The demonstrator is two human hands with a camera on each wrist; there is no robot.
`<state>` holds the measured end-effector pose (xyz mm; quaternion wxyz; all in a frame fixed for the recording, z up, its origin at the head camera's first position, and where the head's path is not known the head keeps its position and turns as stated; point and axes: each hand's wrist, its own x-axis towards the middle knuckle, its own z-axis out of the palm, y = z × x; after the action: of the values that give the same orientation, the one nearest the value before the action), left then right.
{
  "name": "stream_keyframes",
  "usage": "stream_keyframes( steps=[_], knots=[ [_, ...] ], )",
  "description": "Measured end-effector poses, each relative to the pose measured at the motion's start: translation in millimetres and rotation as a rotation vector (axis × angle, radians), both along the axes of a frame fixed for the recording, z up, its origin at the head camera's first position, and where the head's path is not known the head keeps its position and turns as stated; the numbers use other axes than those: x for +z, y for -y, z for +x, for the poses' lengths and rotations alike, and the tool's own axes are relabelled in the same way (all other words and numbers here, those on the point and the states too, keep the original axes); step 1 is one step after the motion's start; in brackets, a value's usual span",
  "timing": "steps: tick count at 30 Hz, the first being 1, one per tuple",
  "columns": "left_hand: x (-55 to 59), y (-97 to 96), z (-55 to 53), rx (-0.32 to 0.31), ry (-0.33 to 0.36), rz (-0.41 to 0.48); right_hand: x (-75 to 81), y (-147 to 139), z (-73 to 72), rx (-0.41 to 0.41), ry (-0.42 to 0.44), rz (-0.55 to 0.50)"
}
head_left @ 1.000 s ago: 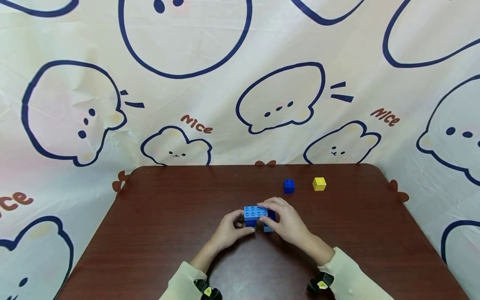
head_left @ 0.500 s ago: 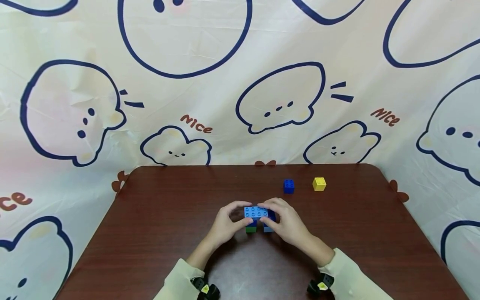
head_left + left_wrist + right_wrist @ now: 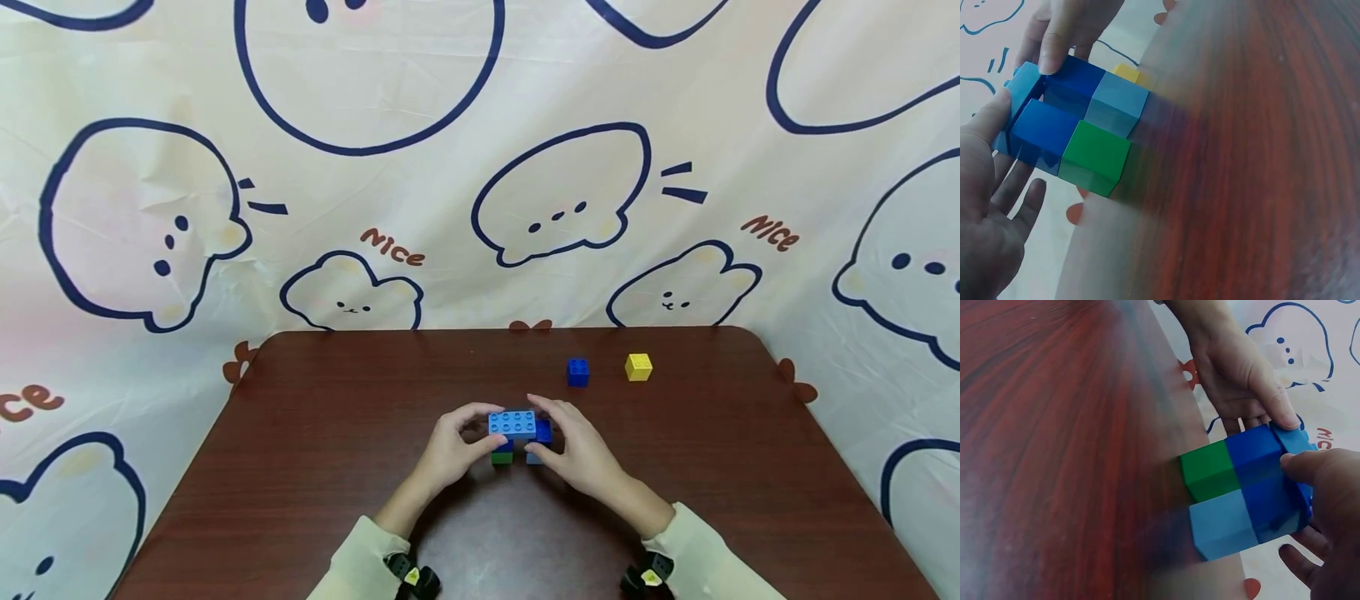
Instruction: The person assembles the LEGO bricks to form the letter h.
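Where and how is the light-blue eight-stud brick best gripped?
Probably by the long walls of the light-blue eight-stud brick, coming from the left, thumb in front and fingers behind, as the left hand does: the brick lies crosswise, studs up, over dark blue bricks, its left end within the hand's span.

The left hand fills the left flank of the light-blue eight-stud brick; the right hand bars the right. Beneath, a narrow slot parts the left stack from the right stack. A lane runs between the forearms. Farther back, the dark-blue four-stud brick and yellow brick obstruct; the table gives passage on its left.
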<state>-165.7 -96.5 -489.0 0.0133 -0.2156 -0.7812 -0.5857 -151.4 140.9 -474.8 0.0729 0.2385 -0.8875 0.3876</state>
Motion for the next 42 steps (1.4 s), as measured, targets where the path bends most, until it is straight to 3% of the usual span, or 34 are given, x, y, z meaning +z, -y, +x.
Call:
stream_keyframes(
  steps=[9,27,34,42],
  knots=[
    [2.0,0.7,1.4,-0.005,0.013,0.005,-6.7,-2.8,1.3,-0.012,0.027,-0.022],
    [5.4,1.8,-1.5,-0.03,-0.023,-0.027,-7.2,0.2,-4.7,0.041,0.013,-0.055],
    [6.2,2.2,-3.0,-0.031,-0.027,-0.03,-2.5,0.5,-3.0,0.062,0.002,-0.17],
    [7.5,2.2,-2.9,-0.027,-0.002,-0.03,-7.7,2.3,-4.4,0.041,0.0,-0.188]
  ],
)
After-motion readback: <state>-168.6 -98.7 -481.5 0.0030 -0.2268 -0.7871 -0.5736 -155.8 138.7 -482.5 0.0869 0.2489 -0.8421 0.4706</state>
